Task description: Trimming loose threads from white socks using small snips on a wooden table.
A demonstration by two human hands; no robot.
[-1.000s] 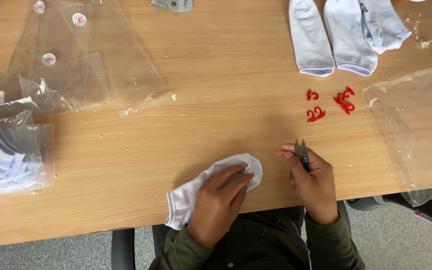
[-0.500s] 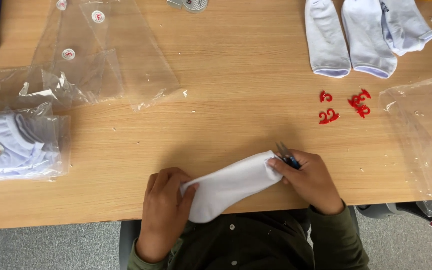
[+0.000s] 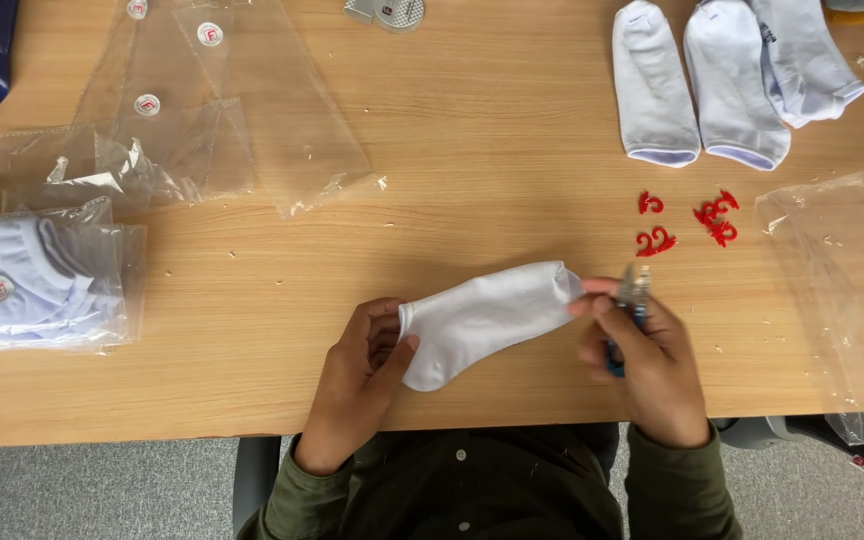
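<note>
Since half a sec ago we've pulled the white sock (image 3: 487, 320) out longer across the wooden table (image 3: 472, 150), & it now lies slanted at the near edge. Our left hand (image 3: 357, 385) pinches its heel end, thumb on top. Our right hand (image 3: 642, 360) is curled around small blue-handled snips (image 3: 630, 300), metal tips touching the sock's cuff end, so trimming looks underway. Beyond the sock, to the right, sit red plastic hooks (image 3: 687, 220); farther back, three more white socks (image 3: 732, 80). Left of the sock: a bagged sock pack (image 3: 32, 285) & empty clear bags (image 3: 212, 110).
</note>
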